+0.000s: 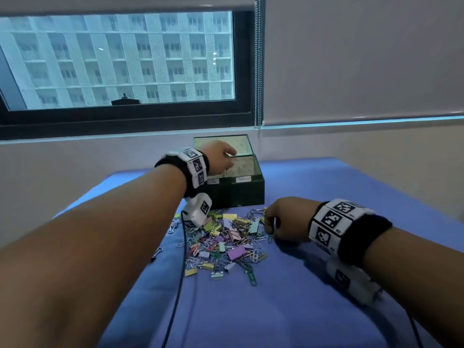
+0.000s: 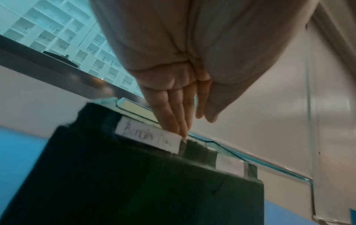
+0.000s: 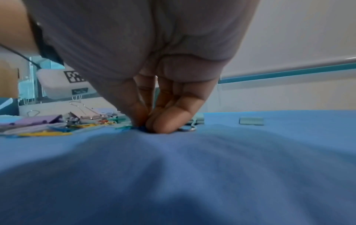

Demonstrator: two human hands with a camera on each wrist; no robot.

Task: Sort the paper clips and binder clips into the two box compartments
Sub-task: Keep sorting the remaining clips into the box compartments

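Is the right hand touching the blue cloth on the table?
Touching. The right wrist view shows the right hand's fingertips pressed down into the blue cloth, which dents and wrinkles around them.

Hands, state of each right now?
Left hand: over the box, fingers straight, holding nothing visible.
Right hand: pinching a paper clip at the pile's edge.

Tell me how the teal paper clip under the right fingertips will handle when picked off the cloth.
The teal paper clip looks thin and flat, so probably light but hard to pinch. The blue cloth dimples under the right hand, so it may bunch up too.
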